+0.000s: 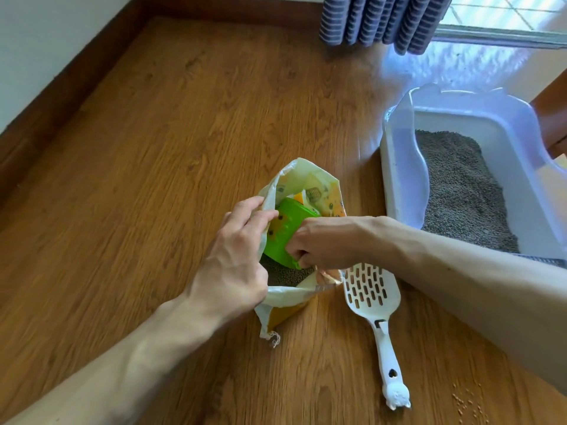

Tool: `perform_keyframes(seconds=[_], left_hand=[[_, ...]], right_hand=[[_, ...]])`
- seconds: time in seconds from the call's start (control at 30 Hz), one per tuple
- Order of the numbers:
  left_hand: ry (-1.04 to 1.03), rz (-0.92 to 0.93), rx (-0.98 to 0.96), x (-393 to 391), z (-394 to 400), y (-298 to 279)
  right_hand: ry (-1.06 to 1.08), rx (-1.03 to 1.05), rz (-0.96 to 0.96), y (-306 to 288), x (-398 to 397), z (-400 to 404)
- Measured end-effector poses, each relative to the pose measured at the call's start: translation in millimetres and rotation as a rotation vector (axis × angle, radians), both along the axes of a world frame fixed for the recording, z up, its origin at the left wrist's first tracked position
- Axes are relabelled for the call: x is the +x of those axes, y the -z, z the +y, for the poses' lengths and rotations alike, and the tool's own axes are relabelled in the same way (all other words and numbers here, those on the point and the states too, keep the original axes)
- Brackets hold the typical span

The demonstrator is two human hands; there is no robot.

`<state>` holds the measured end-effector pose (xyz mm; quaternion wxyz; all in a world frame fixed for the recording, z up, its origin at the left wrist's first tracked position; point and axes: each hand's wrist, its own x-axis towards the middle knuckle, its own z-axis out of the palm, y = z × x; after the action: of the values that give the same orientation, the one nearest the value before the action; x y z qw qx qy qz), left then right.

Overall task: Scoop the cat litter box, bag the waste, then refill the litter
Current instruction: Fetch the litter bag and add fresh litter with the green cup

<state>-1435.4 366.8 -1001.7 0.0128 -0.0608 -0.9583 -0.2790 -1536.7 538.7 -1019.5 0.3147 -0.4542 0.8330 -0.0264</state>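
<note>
An open yellow and white litter bag (319,191) stands on the wooden floor, with grey litter showing inside. My left hand (236,256) pinches the bag's left rim. My right hand (325,243) grips a green cup (283,231) inside the bag's mouth; a few litter grains cling to the cup. A white slotted scoop (372,297) lies flat on the floor just right of the bag, handle toward me. The white litter box (402,167) sits at the right, holding grey litter (460,191).
A wooden baseboard (70,87) runs along the wall on the left. A striped curtain (383,19) hangs at the back by a bright doorway. A few spilled grains (469,406) lie on the floor at the lower right.
</note>
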Motion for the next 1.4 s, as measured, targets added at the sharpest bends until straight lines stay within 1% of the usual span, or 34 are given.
perform_keyframes(seconds=[0.07,0.2,0.37,0.53,0.6,0.7,0.8,0.87,0.9,1.0,1.07,1.13,1.2,1.27,1.33,1.4], left_hand=[[-0.01,-0.004,0.015,2,-1,-1],[-0.01,-0.004,0.038,6,0,-3],[0.008,0.034,0.07,2,-2,-9],[-0.002,0.042,0.065,4,-6,-11],[-0.007,0.041,0.069,4,-7,-12],[-0.021,0.042,0.044,3,-8,-10],[-0.037,0.028,0.023,1,-7,-8],[-0.039,0.036,0.004,1,-7,-7],[-0.035,0.043,-0.007,1,-6,-7],[-0.022,0.054,-0.012,2,-3,-8],[-0.02,0.059,-0.001,3,-1,-11],[-0.013,0.063,0.006,4,1,-12],[-0.018,0.059,0.002,4,0,-12],[-0.072,0.039,0.01,3,-3,-13],[-0.152,-0.013,0.02,1,-4,-17],[-0.18,-0.014,0.05,0,-2,-24]], right_hand=[[0.027,-0.011,-0.094,-8,3,-1],[0.119,-0.062,-0.306,-4,16,-1],[0.324,-0.255,-0.453,-5,26,3],[0.732,-0.528,-0.647,-12,46,23],[0.887,-0.679,-0.646,-8,54,30],[1.146,-0.96,-0.642,4,66,36],[1.278,-1.15,-0.699,4,75,38],[1.325,-1.185,-0.727,0,81,38],[1.328,-1.149,-0.703,-2,84,39],[1.287,-0.983,-0.519,-5,89,41],[1.274,-0.943,-0.413,-7,89,41],[1.253,-0.994,-0.325,-10,91,42],[1.226,-1.095,-0.256,-15,93,46],[1.255,-1.147,-0.241,-19,94,51],[1.284,-1.141,-0.245,-22,94,55],[1.261,-1.141,-0.237,-24,94,55]])
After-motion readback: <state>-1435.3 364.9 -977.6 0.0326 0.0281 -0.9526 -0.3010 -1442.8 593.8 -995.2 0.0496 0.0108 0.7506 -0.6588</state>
